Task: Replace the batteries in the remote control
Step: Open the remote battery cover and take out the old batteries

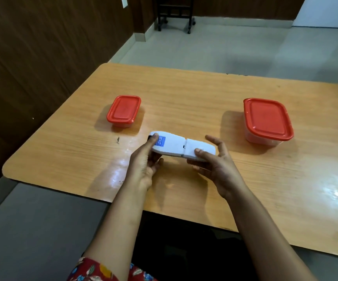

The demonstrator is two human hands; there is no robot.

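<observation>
We hold the remote (pixel 176 146) back side up just above the table (pixel 184 94), our left hand (pixel 143 165) gripping its stickered end, our right hand (pixel 218 169) pinching the other end, thumb pressed on the battery cover (pixel 196 148), two fingers loose behind. The cover looks still seated, so we judge the job barely begun; no batteries show, and the small box (pixel 123 110) and large box (pixel 267 120) flanking it have their red lids on
</observation>
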